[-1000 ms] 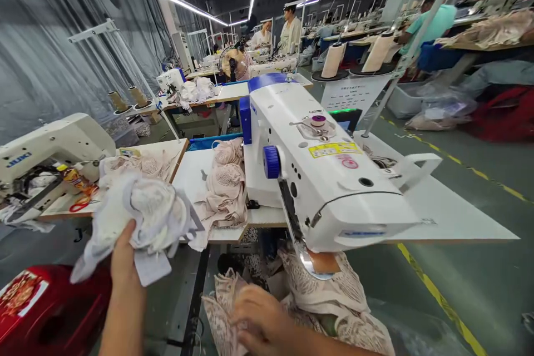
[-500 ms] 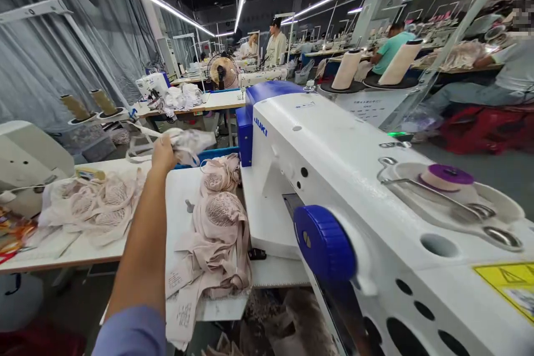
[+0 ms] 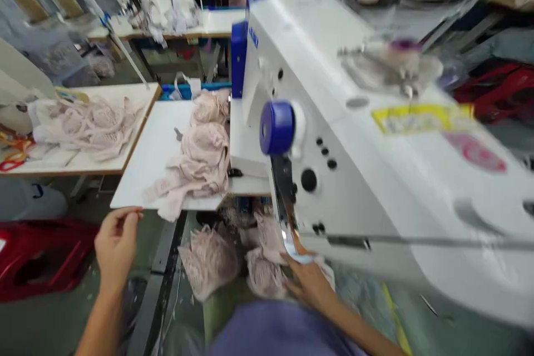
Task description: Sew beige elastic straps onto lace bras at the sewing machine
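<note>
My left hand is just off the front corner of the white side table, loosely bent, with a gap between thumb and index finger and nothing visible in it. On that table lies a pile of pale pink bras, their straps and bands hanging over the front edge. Below the sewing machine, my right hand has its fingers on a pale pink bra at my lap. A pale curved band crosses these fingers; blur hides what it is. Another bra lies left of it.
More bras lie on the neighbouring table at left, beside orange-handled scissors. A blue bin is behind the side table. A red stool stands at lower left. The machine's blue handwheel juts out above my lap.
My left hand has come back from beyond the side table and no longer holds the pale garment with straps. The view has tilted down, bringing my right hand and lap into sight.
</note>
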A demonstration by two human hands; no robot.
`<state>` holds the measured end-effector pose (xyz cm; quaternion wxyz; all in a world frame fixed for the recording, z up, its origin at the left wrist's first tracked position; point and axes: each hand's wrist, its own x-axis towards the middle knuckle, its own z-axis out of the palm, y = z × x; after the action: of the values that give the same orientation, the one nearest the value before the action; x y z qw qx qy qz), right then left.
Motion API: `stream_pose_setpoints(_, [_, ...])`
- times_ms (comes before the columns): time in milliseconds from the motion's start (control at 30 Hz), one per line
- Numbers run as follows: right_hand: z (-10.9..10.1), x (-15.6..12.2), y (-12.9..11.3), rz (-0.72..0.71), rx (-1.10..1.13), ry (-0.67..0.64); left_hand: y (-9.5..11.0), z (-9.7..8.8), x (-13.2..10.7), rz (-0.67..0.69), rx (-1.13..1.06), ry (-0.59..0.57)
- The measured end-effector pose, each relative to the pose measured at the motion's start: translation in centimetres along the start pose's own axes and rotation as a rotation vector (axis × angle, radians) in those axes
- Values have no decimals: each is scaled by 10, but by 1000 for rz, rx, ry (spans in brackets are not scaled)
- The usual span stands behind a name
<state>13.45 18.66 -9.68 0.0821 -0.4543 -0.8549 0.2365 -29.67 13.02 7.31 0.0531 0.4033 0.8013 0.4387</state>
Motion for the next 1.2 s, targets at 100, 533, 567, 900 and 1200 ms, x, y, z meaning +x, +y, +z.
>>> stream_pose_setpoints(100, [8, -51, 7, 35, -3, -143, -26, 27, -132, -275, -170, -445])
stream_pose_setpoints(533, [-13, -115, 22, -87, 256, -358, -9, 213, -272, -218, -233, -900])
stream_pose_setpoints(567, [-25, -118, 22, -125, 289, -357, 1, 209, -266, -187, -237, -951])
stream_pose_setpoints(900, [-181, -76, 91, -61, 434, -414, 138, 164, -237, 103, -308, -1317])
stream_pose_setpoints(1200, [-300, 124, 171, 536, 160, 344, 207, 192, -260, 171, -287, -1086])
